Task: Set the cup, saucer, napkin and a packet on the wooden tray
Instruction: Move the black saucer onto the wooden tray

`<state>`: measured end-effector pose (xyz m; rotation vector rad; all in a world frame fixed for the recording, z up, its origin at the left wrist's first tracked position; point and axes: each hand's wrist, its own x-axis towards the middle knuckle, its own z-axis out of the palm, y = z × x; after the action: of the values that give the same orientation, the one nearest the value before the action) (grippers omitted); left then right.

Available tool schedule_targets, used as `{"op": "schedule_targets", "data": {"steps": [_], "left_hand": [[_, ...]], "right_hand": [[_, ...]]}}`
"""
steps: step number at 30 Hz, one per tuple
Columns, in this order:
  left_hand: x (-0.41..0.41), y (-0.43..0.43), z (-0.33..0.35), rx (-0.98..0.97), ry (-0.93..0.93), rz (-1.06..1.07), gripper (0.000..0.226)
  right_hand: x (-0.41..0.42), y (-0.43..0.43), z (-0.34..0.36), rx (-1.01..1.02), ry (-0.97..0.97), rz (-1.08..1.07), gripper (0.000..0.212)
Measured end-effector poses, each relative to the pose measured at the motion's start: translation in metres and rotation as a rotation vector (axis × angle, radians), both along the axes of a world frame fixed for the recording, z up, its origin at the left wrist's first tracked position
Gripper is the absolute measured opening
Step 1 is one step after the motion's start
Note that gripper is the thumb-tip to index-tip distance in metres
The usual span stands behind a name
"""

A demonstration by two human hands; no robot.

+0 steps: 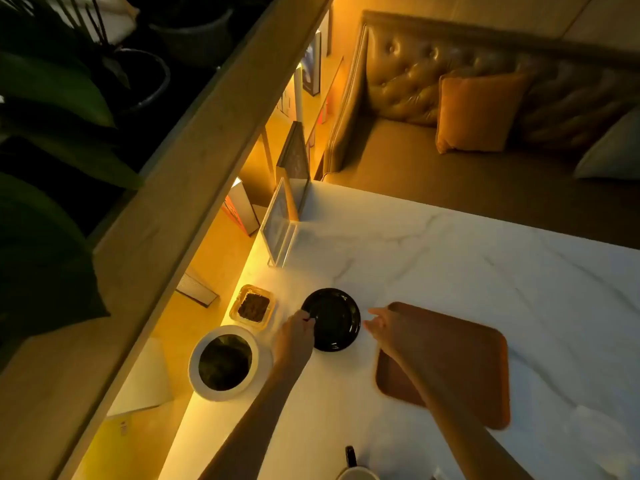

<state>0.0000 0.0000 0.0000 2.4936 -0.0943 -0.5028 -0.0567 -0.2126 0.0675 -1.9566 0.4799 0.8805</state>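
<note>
A cup (356, 471) is waiting at the near edge; the left hand (294, 336) is pinching the black saucer (334, 318) rim, the right hand (384, 325) reaching spread-fingered to help, likely for carrying it onto the empty wooden tray (467, 362) just beside.

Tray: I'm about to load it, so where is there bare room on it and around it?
The tray is bare except where the right hand crosses its left edge. Marble beyond it is open. Crowded: left edge, with saucer, pot, packet dish.

Black saucer (334, 318), brown wooden tray (464, 368), white grey-veined marble table (450, 258), orange cushion (479, 112)
</note>
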Motion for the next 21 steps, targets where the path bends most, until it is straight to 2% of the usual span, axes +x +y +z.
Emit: {"op": "schedule_targets", "data": {"steps": [1, 2, 3, 5, 7, 11, 14, 18, 21], "left_hand": [[0.006, -0.003, -0.005, 0.019, 0.014, 0.043, 0.023], [0.012, -0.005, -0.008, 0.013, 0.03, 0.111, 0.024], [0.016, -0.006, -0.011, 0.004, 0.057, 0.173, 0.025], [0.022, -0.008, -0.018, 0.02, 0.089, 0.227, 0.03], [0.024, -0.009, -0.028, 0.026, 0.133, 0.235, 0.034], [0.02, -0.011, -0.041, -0.049, 0.234, 0.334, 0.038], [0.011, -0.009, -0.055, -0.163, 0.272, 0.377, 0.026], [0.008, -0.006, -0.069, -0.268, 0.315, 0.448, 0.022], [0.012, -0.006, -0.068, -0.274, 0.349, 0.459, 0.025]], "right_hand": [[0.009, 0.004, -0.019, 0.16, 0.045, 0.061, 0.05], [0.017, 0.007, -0.032, 0.267, -0.053, 0.128, 0.047], [0.026, 0.01, -0.042, 0.172, 0.009, 0.063, 0.046], [0.038, 0.016, -0.063, -0.185, -0.023, -0.204, 0.047], [0.041, 0.023, -0.074, -0.258, -0.068, -0.256, 0.044], [0.041, 0.025, -0.105, -0.216, -0.121, -0.35, 0.028], [0.034, 0.025, -0.112, -0.132, -0.188, -0.433, 0.019], [0.028, 0.022, -0.12, 0.047, -0.126, -0.568, 0.015], [0.027, 0.019, -0.123, 0.084, -0.078, -0.598, 0.016]]}}
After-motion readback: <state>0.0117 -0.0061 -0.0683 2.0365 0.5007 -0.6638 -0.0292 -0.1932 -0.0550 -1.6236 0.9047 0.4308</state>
